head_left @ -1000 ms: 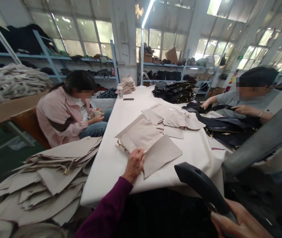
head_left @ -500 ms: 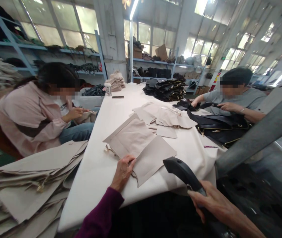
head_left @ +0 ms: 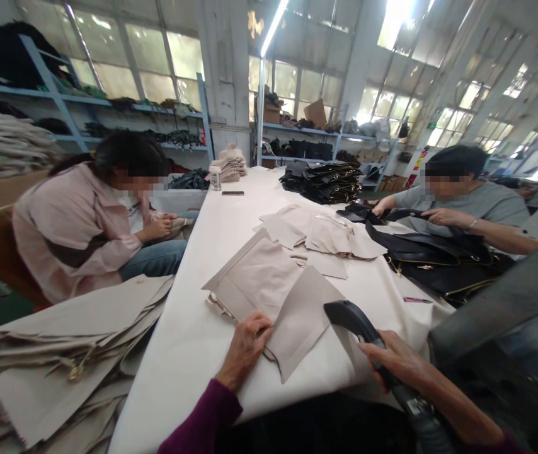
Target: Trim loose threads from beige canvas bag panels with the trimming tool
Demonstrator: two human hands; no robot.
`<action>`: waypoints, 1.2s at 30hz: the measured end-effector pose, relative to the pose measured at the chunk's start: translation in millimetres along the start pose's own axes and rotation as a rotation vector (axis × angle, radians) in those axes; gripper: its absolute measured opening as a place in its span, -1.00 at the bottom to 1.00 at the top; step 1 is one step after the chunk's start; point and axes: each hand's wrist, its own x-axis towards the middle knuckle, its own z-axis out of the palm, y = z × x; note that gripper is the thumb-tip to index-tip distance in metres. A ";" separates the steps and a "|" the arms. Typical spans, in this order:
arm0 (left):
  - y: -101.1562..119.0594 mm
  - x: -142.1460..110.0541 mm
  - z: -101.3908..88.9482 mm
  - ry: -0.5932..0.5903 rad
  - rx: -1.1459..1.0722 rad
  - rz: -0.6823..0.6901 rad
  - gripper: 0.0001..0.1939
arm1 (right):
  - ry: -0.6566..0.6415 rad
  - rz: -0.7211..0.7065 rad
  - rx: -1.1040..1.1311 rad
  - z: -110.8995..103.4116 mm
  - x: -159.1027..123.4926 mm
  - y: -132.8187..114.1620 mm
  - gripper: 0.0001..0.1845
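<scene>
From my end of the link, the fingers (head_left: 263,323) of my left hand (head_left: 246,343) are pressed together, pinching the near edge of a beige fabric piece (head_left: 257,268), which lies on the white-covered counter (head_left: 188,340) where a beige flap (head_left: 304,315) begins. My right hand (head_left: 394,360) is curled round the handle of a curved black tool (head_left: 354,320), its tip by the flap's right edge; I can't tell whether they touch. A gold metal fitting (head_left: 222,308) shows along the fabric piece's left edge. Beyond lie more beige pieces (head_left: 328,234), and to the right a purple pen (head_left: 416,300) near black bags (head_left: 434,255) in front of a co-worker in grey (head_left: 498,205). At the far left corner a small white bottle (head_left: 215,179) stands just beside a beige stack (head_left: 232,164); its label is too small to read and its contents I can't make out. A white bin (head_left: 184,201) beside the counter holds dark strips (head_left: 191,180), behind a co-worker in pink (head_left: 68,227). A cardboard box (head_left: 271,114) sits on the far shelf (head_left: 297,128), and the writing on a red-and-yellow sign (head_left: 415,167) is illegible from here.
</scene>
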 end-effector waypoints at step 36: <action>60.2 54.8 35.6 -0.111 0.939 0.371 -0.57 | 0.017 -0.134 0.043 -26.5 -67.9 -1.6 -0.57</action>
